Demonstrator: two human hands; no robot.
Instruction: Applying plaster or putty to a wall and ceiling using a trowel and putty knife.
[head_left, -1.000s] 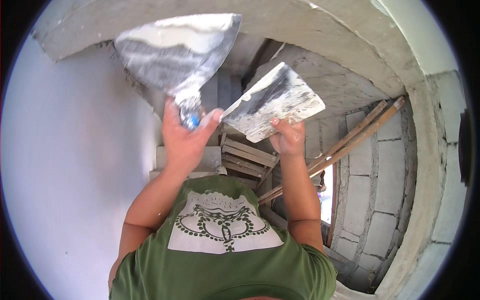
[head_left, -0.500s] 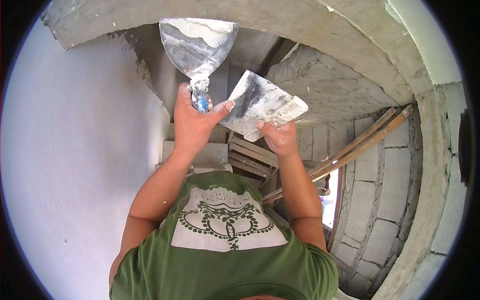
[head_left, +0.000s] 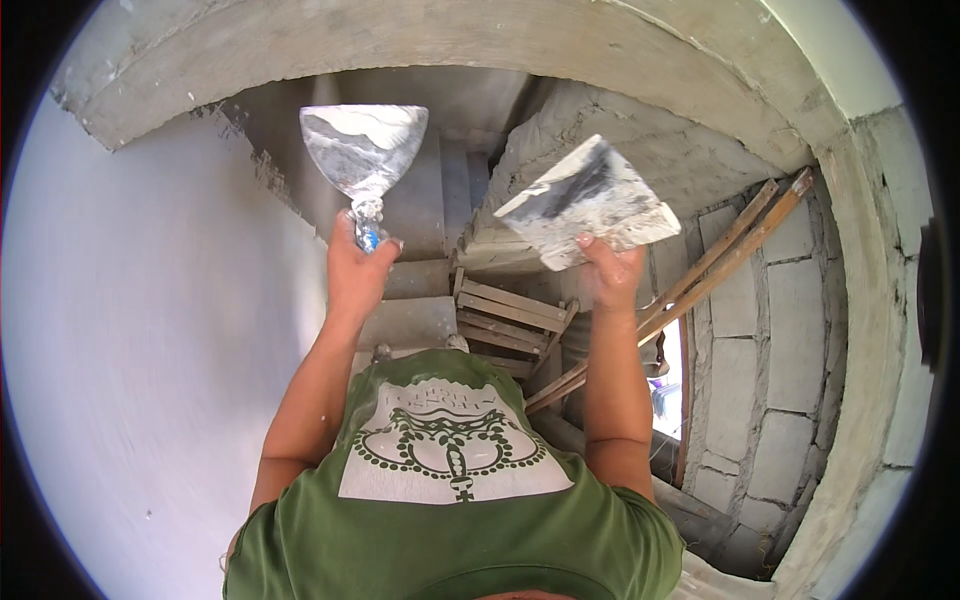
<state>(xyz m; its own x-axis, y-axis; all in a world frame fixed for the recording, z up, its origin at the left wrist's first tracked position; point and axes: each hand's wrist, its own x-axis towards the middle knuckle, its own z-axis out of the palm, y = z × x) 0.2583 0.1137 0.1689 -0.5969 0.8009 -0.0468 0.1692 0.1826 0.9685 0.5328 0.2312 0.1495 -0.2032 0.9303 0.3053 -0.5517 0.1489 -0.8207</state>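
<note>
My left hand (head_left: 358, 268) is closed round the blue handle of a wide putty knife (head_left: 362, 150). Its flared blade points away from me and carries white putty along the far edge. In my right hand (head_left: 612, 275) is a flat, roughly square plate (head_left: 590, 205), tilted and smeared with white and dark grey putty. The thumb lies over the plate's near edge, while the other fingers are hidden beneath it. The two tools are apart, held up in front of my chest.
A smooth pale wall (head_left: 170, 330) rises at my left. Concrete steps (head_left: 405, 325) lie below, beside a wooden slatted frame (head_left: 510, 318). Long wooden poles (head_left: 700, 275) lean across the right, before a block wall (head_left: 785, 380). A concrete beam (head_left: 450, 40) curves across the far side.
My hands have moved apart. The putty knife has come nearer and slightly left; the plate has shifted right. My left thumb no longer reaches the plate.
</note>
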